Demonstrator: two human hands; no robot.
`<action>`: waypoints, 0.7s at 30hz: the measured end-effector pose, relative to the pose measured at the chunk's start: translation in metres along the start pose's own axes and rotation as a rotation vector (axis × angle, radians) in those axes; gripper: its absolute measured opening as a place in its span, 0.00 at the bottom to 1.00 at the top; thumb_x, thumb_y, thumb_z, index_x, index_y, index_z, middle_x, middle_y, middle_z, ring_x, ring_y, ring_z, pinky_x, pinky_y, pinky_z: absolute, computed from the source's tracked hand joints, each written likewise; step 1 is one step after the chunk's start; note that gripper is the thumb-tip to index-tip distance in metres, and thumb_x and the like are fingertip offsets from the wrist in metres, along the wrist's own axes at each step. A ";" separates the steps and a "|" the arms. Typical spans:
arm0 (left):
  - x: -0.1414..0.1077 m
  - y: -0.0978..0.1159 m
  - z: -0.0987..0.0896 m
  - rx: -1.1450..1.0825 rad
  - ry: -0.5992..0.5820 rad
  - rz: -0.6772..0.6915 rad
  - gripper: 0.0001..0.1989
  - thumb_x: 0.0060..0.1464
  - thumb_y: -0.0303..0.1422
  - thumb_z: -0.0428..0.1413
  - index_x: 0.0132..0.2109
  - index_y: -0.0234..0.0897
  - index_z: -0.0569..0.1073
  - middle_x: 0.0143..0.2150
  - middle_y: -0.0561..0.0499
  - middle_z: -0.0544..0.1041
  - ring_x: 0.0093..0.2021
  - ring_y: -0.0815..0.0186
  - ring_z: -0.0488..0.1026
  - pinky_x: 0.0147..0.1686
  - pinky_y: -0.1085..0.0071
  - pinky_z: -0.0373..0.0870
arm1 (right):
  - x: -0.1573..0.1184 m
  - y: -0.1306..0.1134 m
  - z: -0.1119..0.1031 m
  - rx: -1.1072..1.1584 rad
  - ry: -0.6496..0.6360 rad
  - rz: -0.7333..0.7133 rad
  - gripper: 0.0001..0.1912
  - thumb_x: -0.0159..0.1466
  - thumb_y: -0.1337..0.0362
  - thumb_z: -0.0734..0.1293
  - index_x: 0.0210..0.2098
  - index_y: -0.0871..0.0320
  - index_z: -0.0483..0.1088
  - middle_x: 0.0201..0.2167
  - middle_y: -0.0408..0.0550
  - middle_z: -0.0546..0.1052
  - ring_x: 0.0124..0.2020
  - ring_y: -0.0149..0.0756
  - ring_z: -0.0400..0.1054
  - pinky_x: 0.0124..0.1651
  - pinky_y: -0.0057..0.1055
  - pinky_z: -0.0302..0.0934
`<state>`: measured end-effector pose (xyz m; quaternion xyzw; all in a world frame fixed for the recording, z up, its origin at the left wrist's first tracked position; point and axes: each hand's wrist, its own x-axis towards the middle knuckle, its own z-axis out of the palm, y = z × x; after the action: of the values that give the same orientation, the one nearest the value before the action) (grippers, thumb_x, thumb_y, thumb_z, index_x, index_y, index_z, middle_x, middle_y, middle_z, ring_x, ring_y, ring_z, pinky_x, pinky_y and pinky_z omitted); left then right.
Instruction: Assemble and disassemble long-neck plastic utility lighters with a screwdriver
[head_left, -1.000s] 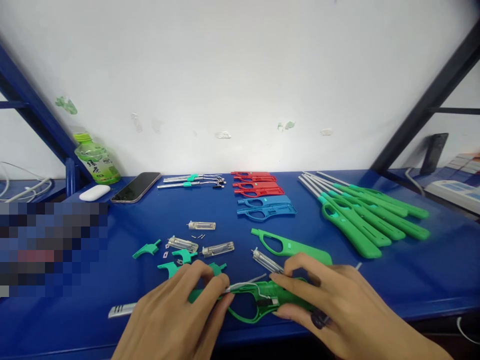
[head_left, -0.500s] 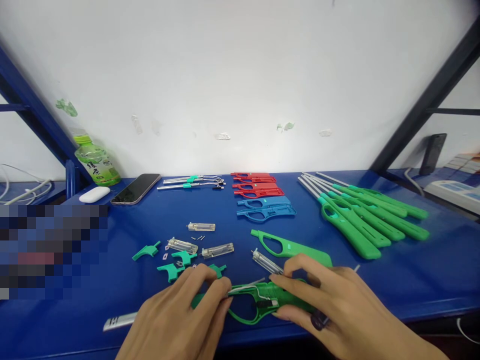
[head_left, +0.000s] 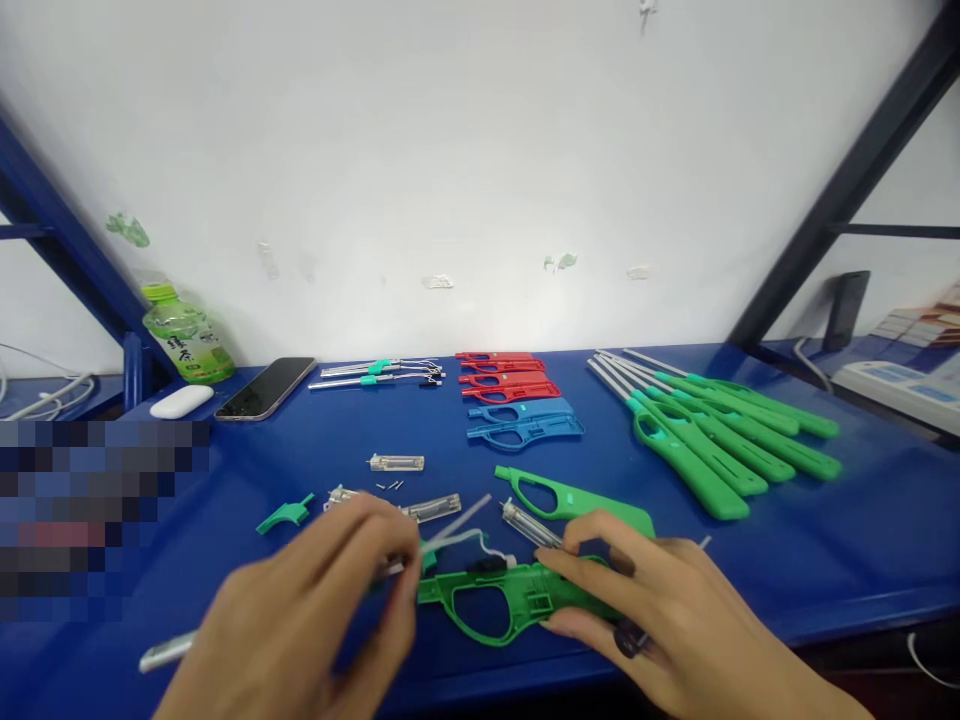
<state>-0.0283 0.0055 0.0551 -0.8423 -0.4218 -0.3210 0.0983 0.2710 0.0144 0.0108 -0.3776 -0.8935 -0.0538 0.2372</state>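
Note:
In my right hand [head_left: 637, 600] is a green lighter shell half [head_left: 491, 635], its open inside facing up. A dark, rounded tool end [head_left: 630, 638] pokes out beneath the same fingers; its kind is hidden. My left hand [head_left: 315, 600] pinches a metal lighter tube [head_left: 166, 650] with wires, just left of the shell's narrow end. From it trail a pale thin tube [head_left: 461, 520] and a black igniter piece [head_left: 487, 565], above the shell. A clear fuel tank [head_left: 529, 522] lies by my right fingertips, below the matching green shell half [head_left: 574, 500].
Several finished green lighters [head_left: 697, 440] fan out at right. Red shell halves [head_left: 510, 385], blue shell halves [head_left: 525, 425] and metal tube assemblies [head_left: 371, 375] lie at the back. A loose fuel tank [head_left: 397, 463], teal trigger [head_left: 286, 514], phone [head_left: 266, 388] and bottle [head_left: 187, 335] are left.
My left hand has moved left and lifted the tube with its wires and igniter out of the green shell half. My right hand keeps its hold on the shell.

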 end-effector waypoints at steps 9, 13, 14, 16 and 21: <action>0.110 -0.113 0.016 0.112 -0.181 -0.199 0.09 0.72 0.38 0.57 0.48 0.36 0.75 0.42 0.50 0.79 0.40 0.62 0.77 0.43 0.61 0.76 | -0.001 0.000 0.008 0.006 0.112 -0.004 0.23 0.81 0.49 0.55 0.53 0.50 0.78 0.42 0.44 0.82 0.29 0.31 0.80 0.24 0.30 0.66; 0.119 -0.152 0.050 0.083 -0.357 -0.184 0.16 0.71 0.42 0.61 0.58 0.36 0.76 0.54 0.45 0.80 0.48 0.60 0.80 0.48 0.57 0.81 | -0.001 0.001 0.011 -0.013 0.137 -0.012 0.23 0.81 0.49 0.54 0.52 0.50 0.78 0.42 0.43 0.82 0.28 0.30 0.80 0.23 0.30 0.67; 0.117 -0.158 0.057 0.084 -0.387 -0.176 0.17 0.71 0.41 0.61 0.59 0.36 0.76 0.55 0.45 0.79 0.49 0.59 0.80 0.49 0.56 0.81 | -0.001 0.001 0.011 -0.016 0.140 -0.013 0.23 0.81 0.49 0.54 0.52 0.50 0.78 0.42 0.43 0.82 0.27 0.30 0.80 0.23 0.30 0.67; 0.111 -0.166 0.068 0.091 -0.432 -0.156 0.17 0.71 0.41 0.61 0.60 0.37 0.75 0.58 0.44 0.79 0.51 0.57 0.80 0.50 0.55 0.81 | -0.002 0.001 0.010 -0.023 0.141 -0.012 0.23 0.82 0.49 0.54 0.53 0.50 0.78 0.42 0.43 0.82 0.27 0.30 0.79 0.22 0.30 0.68; 0.100 -0.173 0.075 0.164 -0.453 -0.130 0.18 0.70 0.41 0.61 0.61 0.37 0.75 0.59 0.43 0.78 0.54 0.56 0.79 0.53 0.52 0.80 | -0.002 0.001 0.010 -0.024 0.142 -0.005 0.22 0.81 0.50 0.54 0.53 0.50 0.77 0.41 0.43 0.82 0.27 0.30 0.80 0.23 0.30 0.69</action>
<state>-0.0841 0.2106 0.0413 -0.8531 -0.5109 -0.0941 0.0484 0.2691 0.0159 0.0013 -0.3735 -0.8746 -0.0917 0.2952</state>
